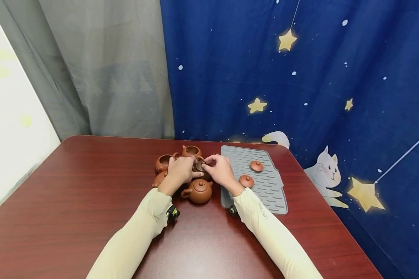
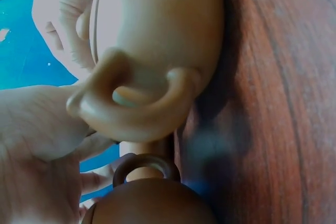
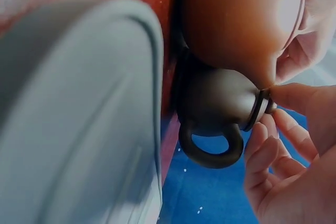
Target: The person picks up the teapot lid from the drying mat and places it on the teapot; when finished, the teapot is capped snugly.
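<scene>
Several clay teapots stand clustered on the red-brown table (image 1: 90, 201). Among them is a dark brown teapot (image 1: 199, 169), also seen with its loop handle in the right wrist view (image 3: 212, 103). My left hand (image 1: 180, 169) curls over its left side and holds it. My right hand (image 1: 219, 167) pinches the lid (image 3: 260, 109) on top of it with thumb and fingers. An orange lidded teapot (image 1: 199, 190) sits just in front of both hands. Two open orange teapots (image 1: 192, 151) stand behind them.
A grey ribbed mat (image 1: 265, 193) lies right of the teapots, with two loose orange lids (image 1: 256, 166) on it. A blue star-and-cat curtain and a grey curtain hang behind the table. The table's right edge runs close to the mat.
</scene>
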A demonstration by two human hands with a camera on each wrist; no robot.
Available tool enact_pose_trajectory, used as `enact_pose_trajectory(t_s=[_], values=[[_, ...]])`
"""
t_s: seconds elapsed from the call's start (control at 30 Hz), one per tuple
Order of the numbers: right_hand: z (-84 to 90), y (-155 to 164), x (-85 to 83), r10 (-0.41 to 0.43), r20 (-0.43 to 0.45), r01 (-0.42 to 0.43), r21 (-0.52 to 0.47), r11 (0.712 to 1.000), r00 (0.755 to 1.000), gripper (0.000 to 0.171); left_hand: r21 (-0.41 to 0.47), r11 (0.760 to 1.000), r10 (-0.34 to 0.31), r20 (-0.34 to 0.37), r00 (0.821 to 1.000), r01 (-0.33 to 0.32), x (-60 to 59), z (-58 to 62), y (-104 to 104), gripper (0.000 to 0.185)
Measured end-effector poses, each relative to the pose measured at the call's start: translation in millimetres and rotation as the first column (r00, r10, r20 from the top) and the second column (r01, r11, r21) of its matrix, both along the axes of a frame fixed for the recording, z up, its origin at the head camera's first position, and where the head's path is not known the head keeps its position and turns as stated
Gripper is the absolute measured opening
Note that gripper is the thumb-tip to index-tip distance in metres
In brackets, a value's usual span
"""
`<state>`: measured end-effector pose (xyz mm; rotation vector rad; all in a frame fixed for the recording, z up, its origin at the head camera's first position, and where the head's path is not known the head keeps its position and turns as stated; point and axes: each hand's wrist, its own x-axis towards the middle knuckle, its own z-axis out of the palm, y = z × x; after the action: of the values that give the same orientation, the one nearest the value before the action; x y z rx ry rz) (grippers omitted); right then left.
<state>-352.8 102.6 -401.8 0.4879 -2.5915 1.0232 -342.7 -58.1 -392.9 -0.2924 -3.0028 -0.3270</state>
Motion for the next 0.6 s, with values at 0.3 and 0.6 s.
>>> enact_pose_trajectory(t_s=[0.3, 0.6], values=[[-1.1, 2.6, 3.3, 0.010, 0.007, -0.010, -0.017, 1.000, 1.000, 0.013, 0.005, 1.000, 0.001, -0.012, 1.000, -0.001, 0.9, 2.3, -0.6, 0.052], [0.3, 8.4, 6.2, 0.023, 0.008, -0.023, -0.047, 0.999, 1.000, 0.014, -0.023, 0.999, -0.045, -0.052, 0.998, 0.044, 1.4, 2.3, -3.2, 0.051]])
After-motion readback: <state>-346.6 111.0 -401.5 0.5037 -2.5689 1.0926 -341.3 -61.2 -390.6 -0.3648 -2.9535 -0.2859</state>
